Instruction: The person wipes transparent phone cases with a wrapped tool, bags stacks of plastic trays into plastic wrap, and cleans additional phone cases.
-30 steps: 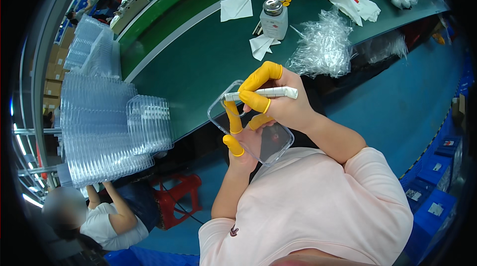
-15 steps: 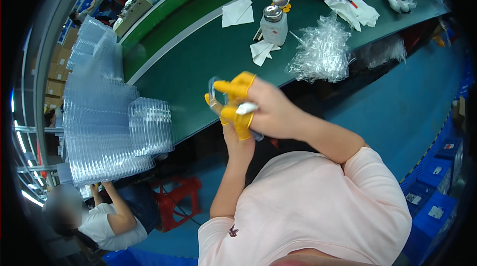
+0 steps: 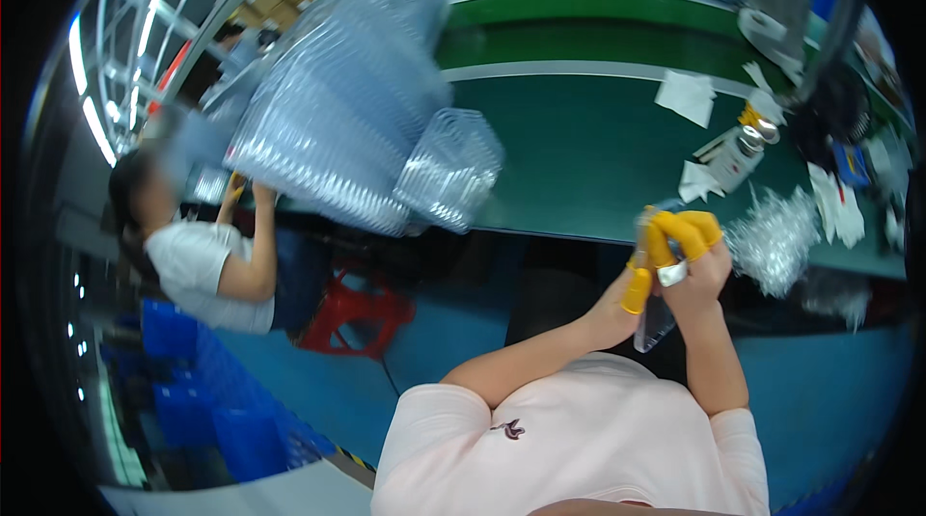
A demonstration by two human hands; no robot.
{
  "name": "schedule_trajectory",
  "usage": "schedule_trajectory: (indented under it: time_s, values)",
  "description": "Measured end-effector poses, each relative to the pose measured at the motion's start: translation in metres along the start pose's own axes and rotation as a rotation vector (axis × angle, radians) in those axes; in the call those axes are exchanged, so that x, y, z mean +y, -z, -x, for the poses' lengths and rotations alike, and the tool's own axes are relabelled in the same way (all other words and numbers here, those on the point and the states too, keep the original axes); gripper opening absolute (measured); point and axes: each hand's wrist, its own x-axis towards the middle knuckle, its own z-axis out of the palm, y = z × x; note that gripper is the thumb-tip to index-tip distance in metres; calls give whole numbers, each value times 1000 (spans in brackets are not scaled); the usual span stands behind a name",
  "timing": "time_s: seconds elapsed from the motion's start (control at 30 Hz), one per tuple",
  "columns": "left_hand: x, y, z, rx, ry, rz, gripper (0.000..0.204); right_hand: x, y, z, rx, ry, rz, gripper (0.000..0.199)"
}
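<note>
Both hands meet at the front edge of the green bench, on the right. Between them is a clear, flat, phone-sized plastic piece [image 3: 655, 325], tilted, with its lower end showing below the fingers. My left hand [image 3: 615, 312] grips its left side, a yellow finger cot on the thumb. Over the piece from the right closes my right hand [image 3: 696, 270], several fingers in yellow cots. A small white wad [image 3: 672, 274], like a folded wipe, is pinched in these fingers. Most of the piece is hidden by them.
Tall nested stacks of clear plastic trays [image 3: 338, 111] lean at the left of the bench [image 3: 569, 149]. A bottle with a metal cap [image 3: 738, 161], white wipes [image 3: 687, 96] and crumpled clear film [image 3: 775, 244] lie at the right. A co-worker [image 3: 207, 256] sits at left near a red stool [image 3: 357, 313].
My view has swung left, so the bench and hands now appear farther right. My hands still hold the clear piece; the right fingers have shifted over it.
</note>
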Motion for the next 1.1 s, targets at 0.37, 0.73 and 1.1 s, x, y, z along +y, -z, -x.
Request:
schedule_trajectory:
  time_s: [0.37, 0.73, 1.1]
  values:
    - [48, 3, -1, -26, 165, 409, 47, -23, 18, -13, -470, -164, -395, 29]
    - [91, 35, -4, -81, -210, 126, 71, 32, 104, 28, -328, -367, -423, 21]
    - [66, 63, -59, 191, -186, -1891, 71, 193, 157, 48, 54, -231, 1120, 67]
